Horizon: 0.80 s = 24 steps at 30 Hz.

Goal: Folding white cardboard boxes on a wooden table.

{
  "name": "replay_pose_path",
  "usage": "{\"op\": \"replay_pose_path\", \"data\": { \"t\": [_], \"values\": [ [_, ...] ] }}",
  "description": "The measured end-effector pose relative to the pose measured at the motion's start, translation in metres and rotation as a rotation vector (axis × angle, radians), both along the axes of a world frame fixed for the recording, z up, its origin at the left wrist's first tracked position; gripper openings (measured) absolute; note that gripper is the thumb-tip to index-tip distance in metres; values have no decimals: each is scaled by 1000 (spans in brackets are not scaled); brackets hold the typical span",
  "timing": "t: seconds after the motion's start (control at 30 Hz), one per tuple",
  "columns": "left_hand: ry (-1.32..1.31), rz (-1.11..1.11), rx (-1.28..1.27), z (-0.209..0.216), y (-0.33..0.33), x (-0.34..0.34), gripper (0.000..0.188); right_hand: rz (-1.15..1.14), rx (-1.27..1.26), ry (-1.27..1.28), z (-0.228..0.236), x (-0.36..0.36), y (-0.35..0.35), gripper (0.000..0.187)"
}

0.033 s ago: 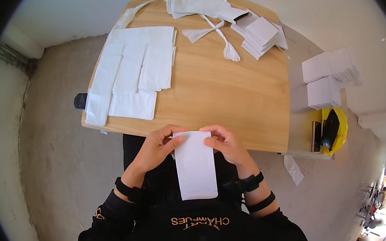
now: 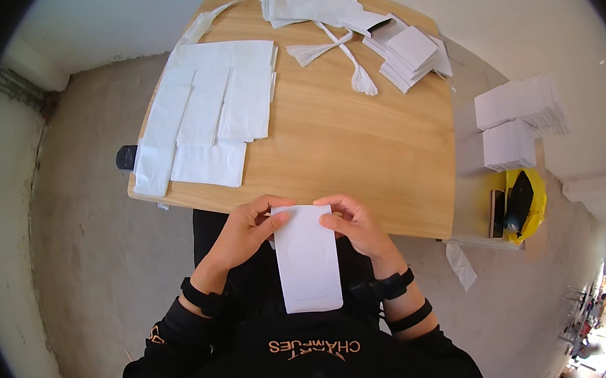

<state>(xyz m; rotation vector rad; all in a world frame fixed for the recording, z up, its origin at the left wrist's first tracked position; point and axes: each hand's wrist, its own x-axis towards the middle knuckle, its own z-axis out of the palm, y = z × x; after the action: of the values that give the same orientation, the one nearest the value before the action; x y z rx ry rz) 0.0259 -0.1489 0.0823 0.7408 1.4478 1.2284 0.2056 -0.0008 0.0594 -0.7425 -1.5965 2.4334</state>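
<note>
A flat white rectangular paper packet [image 2: 309, 262] hangs upright in front of my body, just off the table's near edge. Its top left corner is pinched by my left hand [image 2: 252, 230], thumb on the face and fingers behind. In the same way my right hand [image 2: 355, 224] grips the top right corner. The packet's face is smooth, with a faint line near the lower end; its back is hidden from me.
On the wooden table [image 2: 352, 162], overlapping flat white sheets [image 2: 228, 108] lie at the left. Folded white boxes [image 2: 410, 52] and thin white strips [image 2: 357, 72] are at the back. Right of the table stand white stacks [image 2: 516, 111] and a yellow bag [image 2: 536, 198].
</note>
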Motion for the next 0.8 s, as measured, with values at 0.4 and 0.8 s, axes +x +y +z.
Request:
{"op": "replay_pose_path", "data": {
  "t": [0.4, 0.8],
  "values": [
    [-75, 130, 141, 24, 0, 1, 38, -194, 91, 91, 28, -15, 3, 28],
    [745, -5, 410, 44, 26, 4, 31, -144, 235, 44, 11, -1, 18, 42]
  ]
}}
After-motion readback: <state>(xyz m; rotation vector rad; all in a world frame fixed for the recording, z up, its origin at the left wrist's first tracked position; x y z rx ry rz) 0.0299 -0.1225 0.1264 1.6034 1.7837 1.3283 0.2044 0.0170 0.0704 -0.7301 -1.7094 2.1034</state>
